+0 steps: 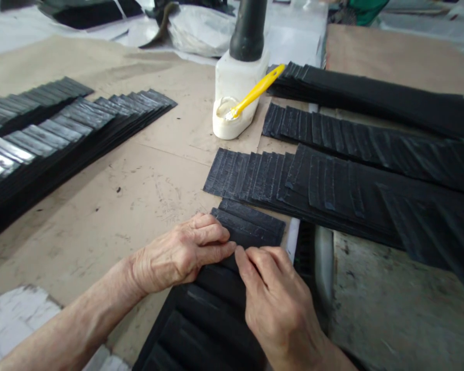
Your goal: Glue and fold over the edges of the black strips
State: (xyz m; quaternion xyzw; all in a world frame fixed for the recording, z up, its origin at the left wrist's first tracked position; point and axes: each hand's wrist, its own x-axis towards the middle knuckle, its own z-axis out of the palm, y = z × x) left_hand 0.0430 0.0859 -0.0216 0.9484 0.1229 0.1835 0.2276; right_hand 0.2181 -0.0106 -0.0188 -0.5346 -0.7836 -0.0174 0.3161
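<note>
- Nearest row of black strips (pixel 212 309): overlapped like shingles, running from the bottom edge up toward the white glue pot (pixel 232 116) and stopping well short of it.
- Top strip (pixel 255 224): last in that row, lying flat on the side nearest the pot.
- Left hand (pixel 181 252): fingers bent and pressed together, tips on the near edge of the top strip. The thumb is hidden, so I cannot tell whether it pinches.
- Right hand (pixel 278 299): lies palm-down on the row with fingers together, forefinger tip pressing the strip edge and touching the left fingertips.
- Glue pot: stands on the brown table cover (pixel 139 190), well beyond the hands.
- Yellow brush (pixel 257 91): rests tilted, bristles in the pot's round opening, handle pointing up and right.
- Black neck (pixel 249 28): rises from the pot's rear block.
- Matte strip rows (pixel 371 190): fanned out right of the pot, in several overlapping bands.
- Glossy strip rows (pixel 54 134): fanned out left of the pot, well apart from it.
- Plastic bag (pixel 201 31): crumpled, behind the pot.
</note>
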